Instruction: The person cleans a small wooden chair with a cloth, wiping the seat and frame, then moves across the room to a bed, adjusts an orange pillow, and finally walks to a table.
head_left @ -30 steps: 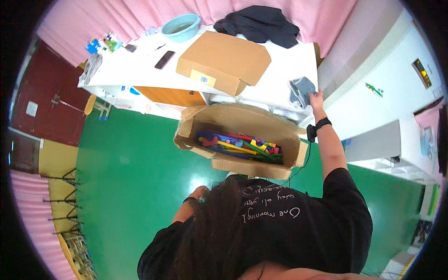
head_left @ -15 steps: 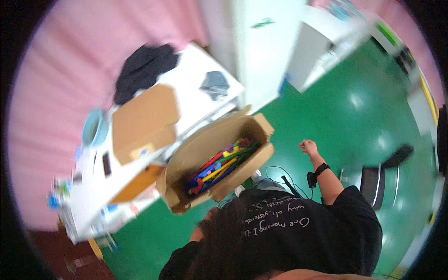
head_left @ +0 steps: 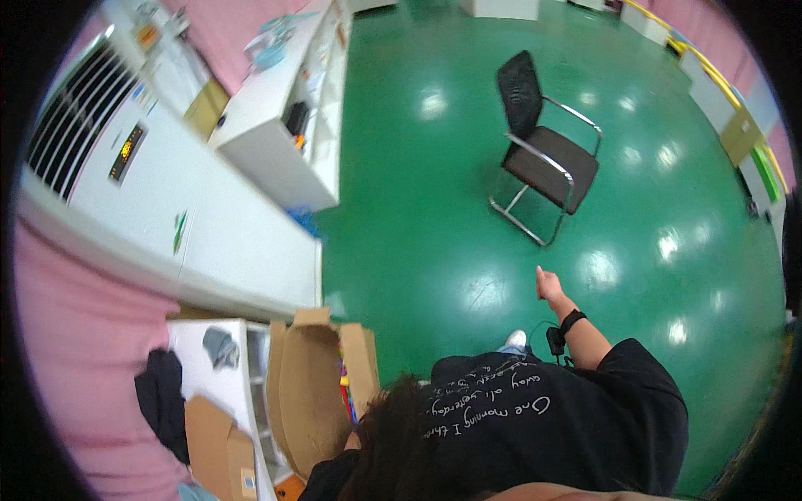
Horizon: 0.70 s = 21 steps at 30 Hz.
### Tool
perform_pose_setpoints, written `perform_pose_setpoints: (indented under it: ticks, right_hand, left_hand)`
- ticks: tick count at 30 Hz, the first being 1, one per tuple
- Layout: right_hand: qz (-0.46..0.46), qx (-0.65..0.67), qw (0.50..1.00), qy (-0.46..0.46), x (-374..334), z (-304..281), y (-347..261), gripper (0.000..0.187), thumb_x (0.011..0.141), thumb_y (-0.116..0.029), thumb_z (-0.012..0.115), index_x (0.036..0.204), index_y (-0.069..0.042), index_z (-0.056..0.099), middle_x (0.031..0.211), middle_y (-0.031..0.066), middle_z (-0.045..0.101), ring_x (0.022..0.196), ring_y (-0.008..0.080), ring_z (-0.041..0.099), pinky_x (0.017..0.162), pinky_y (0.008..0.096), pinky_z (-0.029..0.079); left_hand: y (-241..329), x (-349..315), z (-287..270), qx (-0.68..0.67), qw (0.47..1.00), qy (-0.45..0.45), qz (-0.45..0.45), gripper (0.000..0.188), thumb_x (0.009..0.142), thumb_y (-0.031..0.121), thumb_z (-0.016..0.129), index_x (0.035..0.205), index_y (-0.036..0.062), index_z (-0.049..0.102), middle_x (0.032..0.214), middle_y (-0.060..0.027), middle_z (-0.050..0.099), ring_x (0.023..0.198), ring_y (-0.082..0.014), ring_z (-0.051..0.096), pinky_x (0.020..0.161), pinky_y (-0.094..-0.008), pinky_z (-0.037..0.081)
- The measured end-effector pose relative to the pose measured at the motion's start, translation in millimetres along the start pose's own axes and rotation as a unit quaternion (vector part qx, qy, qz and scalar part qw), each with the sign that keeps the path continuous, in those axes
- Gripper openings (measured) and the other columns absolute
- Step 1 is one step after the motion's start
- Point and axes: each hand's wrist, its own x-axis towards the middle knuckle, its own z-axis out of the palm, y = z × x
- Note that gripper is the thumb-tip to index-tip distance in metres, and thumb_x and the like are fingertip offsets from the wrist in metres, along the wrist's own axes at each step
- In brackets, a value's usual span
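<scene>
My right hand [head_left: 549,285] hangs out over the green floor at the end of a bare forearm with a black wristband. Its fingers are curled, one digit points up, and nothing shows in it. On my left side stands an open cardboard box [head_left: 311,380], its flaps folded outward. Only a sliver of its colourful contents [head_left: 345,388] shows along the inner right wall. Some skin of my left arm [head_left: 353,440] appears by the box's near right edge. Dark hair and the box hide my left hand, so its grip cannot be seen.
A black chair [head_left: 551,163] with metal legs stands ahead on the floor. At left are a tall white air conditioner [head_left: 225,242], a white shelf unit [head_left: 276,150] and a white table [head_left: 188,338] bearing dark cloth [head_left: 163,401] and a cardboard piece [head_left: 219,455].
My view has swung to the right, bringing the chair into full sight. The box now sits lower left and shows less of its contents. My right hand stays out front, one digit now raised.
</scene>
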Motion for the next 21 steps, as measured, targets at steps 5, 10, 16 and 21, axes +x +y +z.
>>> perform_pose_setpoints:
  ticks: [5,10,16,21]
  right_hand:
    - [0.048,0.06,0.997,-0.005,25.5,-103.5,39.3,0.03,0.093,-0.025,0.034,0.088,-0.003,0.053,0.052,0.0012,0.041,0.04,0.0118,0.038,0.037,0.0284,0.036]
    - [0.048,0.155,0.985,0.055,44.8,-230.3,66.1,0.023,0.088,-0.008,0.034,0.108,-0.01,0.046,0.061,0.0001,0.043,0.044,0.0107,0.037,0.036,0.0267,0.032]
    - [0.052,0.283,0.943,0.168,50.5,-341.1,108.3,0.054,0.07,0.013,0.028,0.117,-0.009,0.042,0.085,0.0064,0.044,0.048,0.0125,0.041,0.042,0.0277,0.038]
    - [0.106,0.357,0.9,0.225,80.9,-406.3,136.3,0.054,0.071,0.014,0.032,0.119,-0.008,0.041,0.102,0.0108,0.042,0.073,0.021,0.055,0.058,0.0322,0.053]
  left_hand:
    - [106.6,53.0,-15.7,0.11,0.993,-0.041,0.028,0.024,0.075,0.024,0.058,0.089,0.0048,0.06,0.085,-0.0124,0.061,0.08,-0.025,0.058,0.07,-0.0342,0.046]
    - [267.1,133.8,13.9,0.201,0.969,-0.084,0.12,0.025,0.075,0.025,0.058,0.089,0.0047,0.059,0.085,-0.0125,0.061,0.081,-0.025,0.058,0.07,-0.0344,0.046]
    - [518.5,234.5,74.3,0.164,0.875,-0.13,0.437,0.026,0.075,0.026,0.058,0.09,0.0046,0.059,0.085,-0.0127,0.061,0.081,-0.0251,0.058,0.07,-0.0347,0.046]
    - [653.5,310.0,127.0,0.37,0.876,-0.114,0.287,0.03,0.074,0.032,0.059,0.091,0.0069,0.06,0.088,-0.0143,0.061,0.081,-0.0268,0.058,0.073,-0.0365,0.046]
